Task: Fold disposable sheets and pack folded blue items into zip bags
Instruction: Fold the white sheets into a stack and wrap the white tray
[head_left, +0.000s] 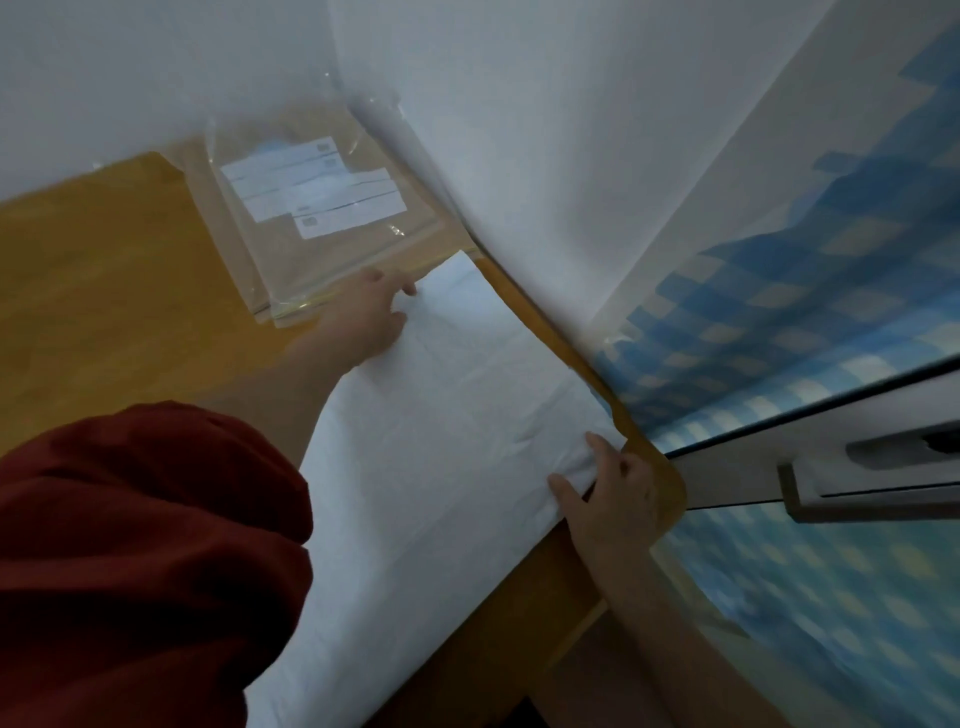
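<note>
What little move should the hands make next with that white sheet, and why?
Probably fold the white sheet in half: it lies as a long strip on the table, the left hand resting on its far end and the right hand pinching its near corner.

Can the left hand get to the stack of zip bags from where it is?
Probably yes: the left hand rests on the white sheet right beside the zip bags, with nothing lying between them.
</note>
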